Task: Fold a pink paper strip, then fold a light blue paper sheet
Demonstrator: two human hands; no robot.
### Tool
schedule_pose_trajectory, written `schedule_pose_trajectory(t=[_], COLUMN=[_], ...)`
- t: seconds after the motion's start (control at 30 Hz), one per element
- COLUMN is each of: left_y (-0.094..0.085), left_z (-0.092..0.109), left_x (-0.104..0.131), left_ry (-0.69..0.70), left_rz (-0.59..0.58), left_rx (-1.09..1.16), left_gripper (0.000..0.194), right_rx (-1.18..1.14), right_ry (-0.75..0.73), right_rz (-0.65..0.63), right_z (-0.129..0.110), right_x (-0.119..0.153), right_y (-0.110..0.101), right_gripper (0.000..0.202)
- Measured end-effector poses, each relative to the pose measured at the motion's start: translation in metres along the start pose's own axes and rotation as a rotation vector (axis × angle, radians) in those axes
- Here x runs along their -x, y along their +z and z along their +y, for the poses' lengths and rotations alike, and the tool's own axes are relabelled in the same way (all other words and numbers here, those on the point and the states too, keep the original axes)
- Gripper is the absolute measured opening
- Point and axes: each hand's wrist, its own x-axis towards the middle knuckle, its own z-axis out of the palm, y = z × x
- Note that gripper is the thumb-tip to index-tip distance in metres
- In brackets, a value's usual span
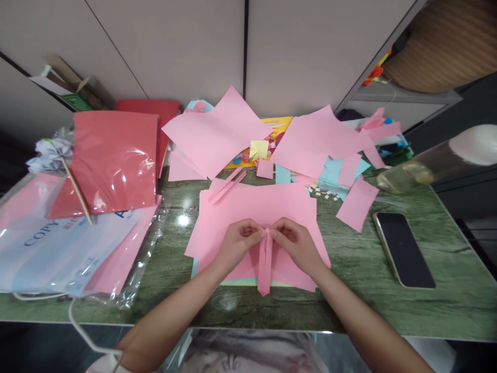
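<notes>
A narrow folded strip of pink paper (264,267) points toward me, its far end pinched between both hands. My left hand (241,239) grips that end from the left with thumb and forefinger. From the right, my right hand (293,242) pinches the same end, fingers curled. Beneath the hands lies a stack of pink sheets (233,207), with blue and green edges showing under it. Thin folded pink strips (229,186) rest on the stack's far left part.
Loose pink sheets (217,134) and scraps lie along the back, with a small yellow square (258,149). Red paper in plastic (116,160) and a paper pack (70,248) are at left. A phone (404,250) and a clear bottle (438,160) are at right on the green table (458,305).
</notes>
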Motion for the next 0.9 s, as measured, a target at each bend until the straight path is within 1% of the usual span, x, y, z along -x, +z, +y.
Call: schedule_pose_trajectory(t=[0.2, 0.4, 0.67, 0.9], left_y=[0.0002, 0.0002, 0.0006, 0.0012], left_z=[0.0027, 0.0012, 0.0014, 0.0036], left_x=[0.0007, 0.0, -0.0005, 0.0003], left_ry=[-0.039, -0.014, -0.045, -0.035], left_rz=[-0.003, -0.013, -0.001, -0.022], left_rx=[-0.027, -0.075, -0.014, -0.035], left_gripper=[0.015, 0.018, 0.02, 0.021], right_rx=[0.024, 0.055, 0.049, 0.016], right_ry=[-0.006, -0.005, -0.005, -0.011], right_rz=[0.003, 0.02, 0.017, -0.015], right_z=[0.0011, 0.0024, 0.0009, -0.0022], right_x=[0.0002, -0.0002, -0.0005, 0.0005], right_y=[0.0002, -0.0003, 0.0005, 0.0005], right_gripper=[0.011, 0.011, 0.012, 0.011])
